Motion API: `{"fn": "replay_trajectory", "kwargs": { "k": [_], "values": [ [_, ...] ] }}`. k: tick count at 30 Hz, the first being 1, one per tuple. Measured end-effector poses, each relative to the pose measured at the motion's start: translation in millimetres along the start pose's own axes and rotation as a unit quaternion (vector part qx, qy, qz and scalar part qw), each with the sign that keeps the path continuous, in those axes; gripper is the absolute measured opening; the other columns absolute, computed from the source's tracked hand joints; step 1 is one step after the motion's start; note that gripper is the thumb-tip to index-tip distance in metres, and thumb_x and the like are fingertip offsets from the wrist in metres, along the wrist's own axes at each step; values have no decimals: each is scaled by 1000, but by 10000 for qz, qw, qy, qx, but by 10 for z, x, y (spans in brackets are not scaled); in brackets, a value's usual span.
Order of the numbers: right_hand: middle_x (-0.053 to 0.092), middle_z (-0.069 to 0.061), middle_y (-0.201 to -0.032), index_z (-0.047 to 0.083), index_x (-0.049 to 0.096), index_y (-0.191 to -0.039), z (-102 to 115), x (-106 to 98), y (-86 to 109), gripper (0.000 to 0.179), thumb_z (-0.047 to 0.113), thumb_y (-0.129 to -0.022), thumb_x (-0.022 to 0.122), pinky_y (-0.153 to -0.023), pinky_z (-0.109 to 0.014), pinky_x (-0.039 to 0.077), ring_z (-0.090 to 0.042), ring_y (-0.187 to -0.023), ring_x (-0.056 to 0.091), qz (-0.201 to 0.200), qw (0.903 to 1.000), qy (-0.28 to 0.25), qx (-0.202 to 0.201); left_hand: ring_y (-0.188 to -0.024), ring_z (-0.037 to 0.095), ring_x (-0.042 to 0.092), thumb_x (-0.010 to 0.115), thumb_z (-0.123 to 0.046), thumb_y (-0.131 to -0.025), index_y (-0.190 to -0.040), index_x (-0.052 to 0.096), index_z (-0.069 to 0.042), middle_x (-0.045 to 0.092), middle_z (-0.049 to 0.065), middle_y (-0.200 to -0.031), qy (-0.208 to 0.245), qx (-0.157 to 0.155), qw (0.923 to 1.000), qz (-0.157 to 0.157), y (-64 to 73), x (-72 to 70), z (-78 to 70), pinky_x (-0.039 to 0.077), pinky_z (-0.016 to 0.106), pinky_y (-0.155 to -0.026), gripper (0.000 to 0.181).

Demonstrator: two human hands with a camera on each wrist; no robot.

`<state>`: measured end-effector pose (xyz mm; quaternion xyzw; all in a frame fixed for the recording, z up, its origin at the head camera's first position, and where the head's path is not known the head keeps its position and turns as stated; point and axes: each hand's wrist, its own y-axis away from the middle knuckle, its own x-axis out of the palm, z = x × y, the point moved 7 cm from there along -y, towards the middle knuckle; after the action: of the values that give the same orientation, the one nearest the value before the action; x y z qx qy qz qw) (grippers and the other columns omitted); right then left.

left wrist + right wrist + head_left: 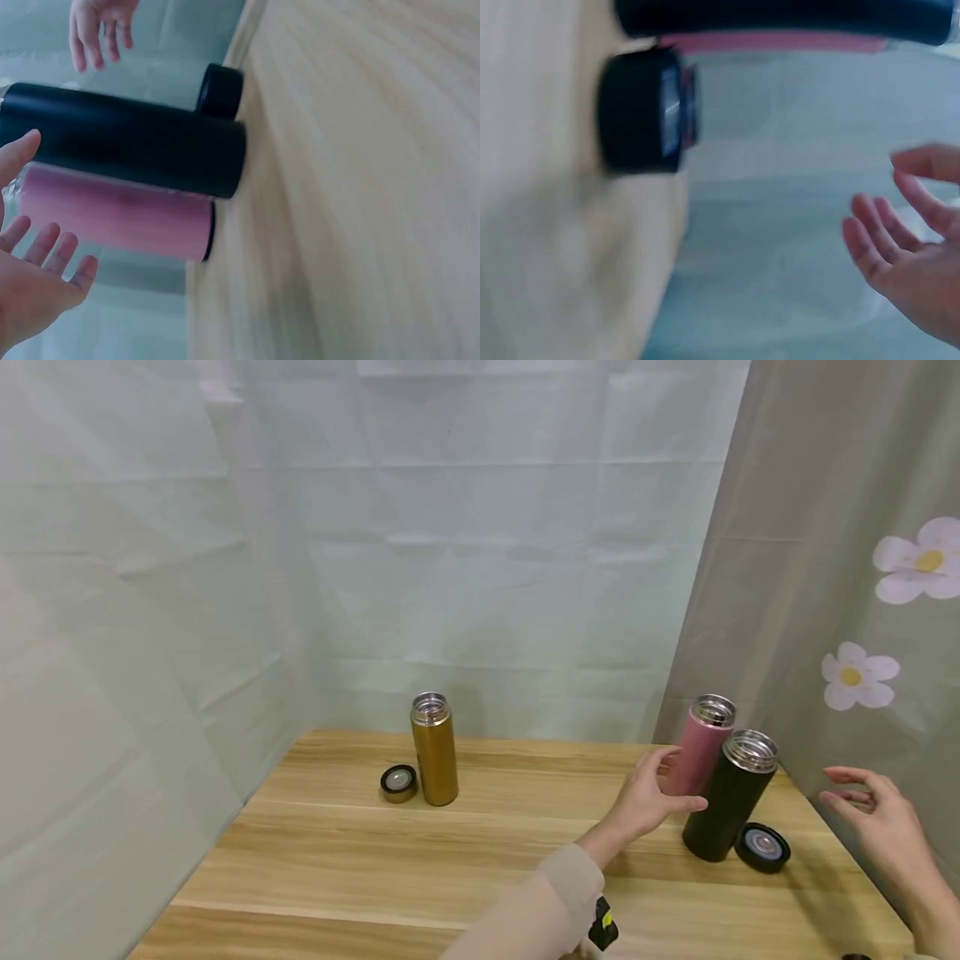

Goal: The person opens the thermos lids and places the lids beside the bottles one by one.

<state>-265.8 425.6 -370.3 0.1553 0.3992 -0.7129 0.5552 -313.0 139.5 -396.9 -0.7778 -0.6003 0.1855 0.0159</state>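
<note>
A lidless black thermos bottle (723,806) stands upright at the table's right side, its steel neck bare. Close behind it is a lidless pink thermos bottle (693,752). My left hand (643,797) is beside both with fingers and thumb spread; the thumb overlaps the black bottle (127,139) in the left wrist view, the fingertips lie near the pink bottle (116,214), and I cannot tell whether they touch. A black lid (763,847) lies at the black bottle's foot. My right hand (881,822) hovers to the right of the lid, fingers loosely bent, holding nothing.
Farther left stands a gold thermos bottle (437,760), also lidless, with its lid (399,783) beside it. Pale curtains (480,568) hang behind the wooden table (360,877) and along its sides. A small dark object (855,957) shows at the bottom right edge.
</note>
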Motion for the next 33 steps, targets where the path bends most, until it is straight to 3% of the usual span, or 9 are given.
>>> {"fn": "replay_trajectory", "kwargs": {
  "k": [2,5,7,9,12,17,22,26,33],
  "values": [
    [46,4,-118,-1,62,-125,166,-126,12,24,7,-102,65,-69,-1,38,20,-89,42,-673,9977,-77,-51,-119,11,59,89,-17,-84,-145,57,-18,62,-1,-132,85,196,9998,-19,-14,-116,-25,50,24,-96,68],
    [44,19,-108,10,70,-115,413,-275,38,22,-2,-99,63,-74,1,39,17,-88,48,-1506,9873,-498,48,-118,14,60,85,-16,-88,-142,59,-15,63,3,-129,103,399,9991,-69,-22,-286,-61,49,26,-97,60],
    [46,20,-105,14,72,-111,557,-340,62,28,-8,-97,61,-75,1,39,14,-87,51,-1939,9782,-743,95,-119,14,60,82,-16,-91,-142,60,-14,64,3,-128,98,502,9987,-81,-17,-389,-80,50,30,-100,56],
    [48,17,-105,6,73,-110,692,-381,83,28,-13,-95,59,-78,1,40,10,-87,53,-2258,9688,-1020,85,-119,13,60,79,-15,-93,-141,61,-14,66,2,-126,59,555,9984,-85,-6,-485,-93,49,36,-103,51],
    [51,14,-105,0,72,-109,896,-382,113,26,-17,-93,59,-79,0,42,5,-87,55,-2413,9629,-1209,-16,-117,11,61,76,-16,-97,-141,61,-13,69,0,-123,-90,640,9979,-96,16,-635,-100,48,40,-105,46],
    [58,6,-105,-13,68,-108,1283,-241,141,20,-22,-90,62,-78,-3,47,-2,-88,59,-2183,9617,-1567,-541,-120,15,61,72,-18,-100,-140,62,-12,69,2,-126,-336,736,9966,-133,50,-903,-66,46,40,-106,42],
    [59,3,-112,-15,64,-108,1616,73,113,19,-21,-91,62,-80,-7,48,-7,-94,59,-1429,9651,-1797,-1263,-124,24,59,70,-18,-101,-139,62,-10,67,5,-129,-511,834,9949,-268,104,-1187,4,46,46,-107,40],
    [59,6,-116,-10,65,-113,1806,367,58,19,-16,-95,63,-83,-8,48,-5,-97,60,-864,9671,-1836,-1531,-125,25,59,70,-18,-101,-138,63,-13,65,4,-130,-818,840,9923,-386,180,-1380,64,46,48,-106,38],
    [58,-4,-116,-3,64,-121,2074,830,-125,23,-8,-99,63,-84,-10,48,-5,-99,60,-91,9657,-2016,-1634,-129,22,57,69,-18,-102,-140,63,-17,61,3,-136,-2118,1066,9709,-347,321,-1641,68,50,44,-105,38]
  ]
}}
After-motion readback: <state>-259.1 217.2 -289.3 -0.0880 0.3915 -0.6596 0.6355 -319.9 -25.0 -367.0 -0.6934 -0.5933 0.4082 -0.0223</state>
